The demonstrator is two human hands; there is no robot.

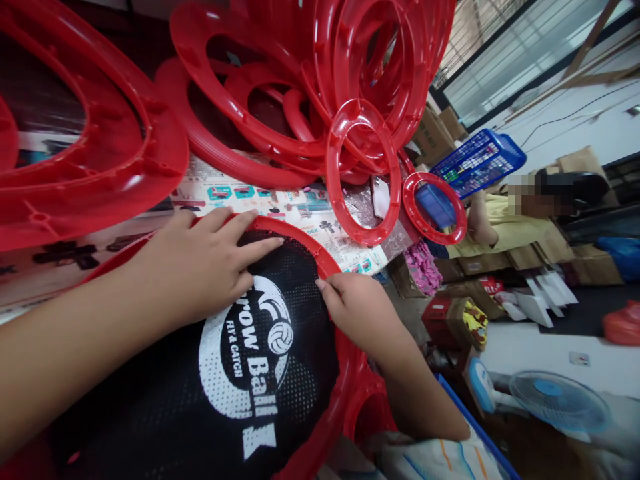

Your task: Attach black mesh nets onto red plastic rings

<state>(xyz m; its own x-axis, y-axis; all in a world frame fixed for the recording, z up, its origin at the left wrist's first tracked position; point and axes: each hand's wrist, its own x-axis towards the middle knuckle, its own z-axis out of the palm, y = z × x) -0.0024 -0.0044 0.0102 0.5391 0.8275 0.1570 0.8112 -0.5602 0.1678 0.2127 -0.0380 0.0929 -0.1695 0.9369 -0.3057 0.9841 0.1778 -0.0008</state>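
A black mesh disc (165, 400) with white "Throw Ball"-style lettering lies inside a large red plastic ring (345, 393), close in front of me. Spread out flat, my left hand (200, 263) rests across the far part of the ring and the mesh, holding nothing. On the right side, my right hand (363, 310) pinches the edge of the mesh between thumb and forefinger, against the ring. Part of the lettering is hidden by my left fingers.
Many loose red rings (363, 173) are heaped behind, with more rings (150, 193) at left. Printed sheets (295, 207) cover the table. Beyond it are a person (515, 227) in yellow, a blue basket (475, 160), pink pieces (423, 267), cartons and a fan (557, 400).
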